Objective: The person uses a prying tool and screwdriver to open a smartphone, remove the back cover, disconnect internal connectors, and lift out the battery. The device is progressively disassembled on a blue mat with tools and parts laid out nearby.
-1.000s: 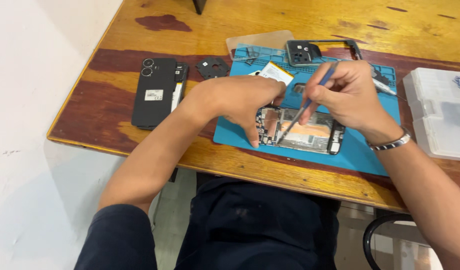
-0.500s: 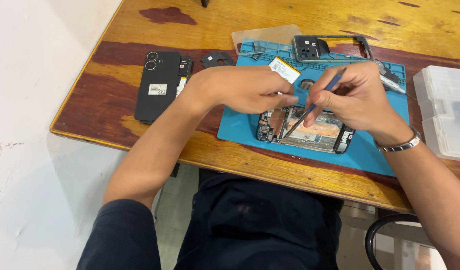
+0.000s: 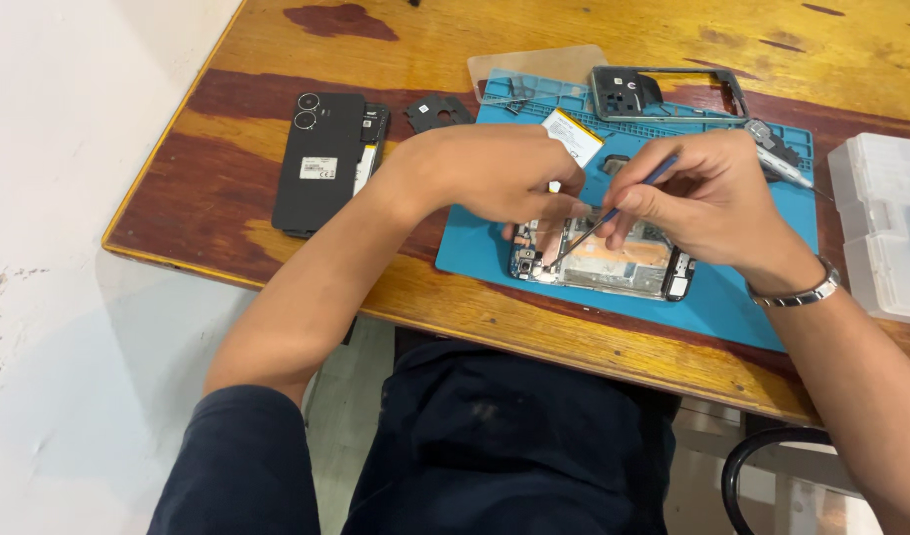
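I see a black phone back cover (image 3: 319, 161) lying left on the wooden table (image 3: 613, 30) — a clear plastic box (image 3: 886, 223) right, a phone frame (image 3: 670, 94) above.

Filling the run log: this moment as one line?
left hand: steadies opened phone | right hand: holds thin tool, tip on phone | blue mat underneath

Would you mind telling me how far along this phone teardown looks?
Done: the black back cover and frame lie off to the side. In hand: the left hand steadies the opened phone while the right hand probes it with a thin tool. Left: the board remains inside.
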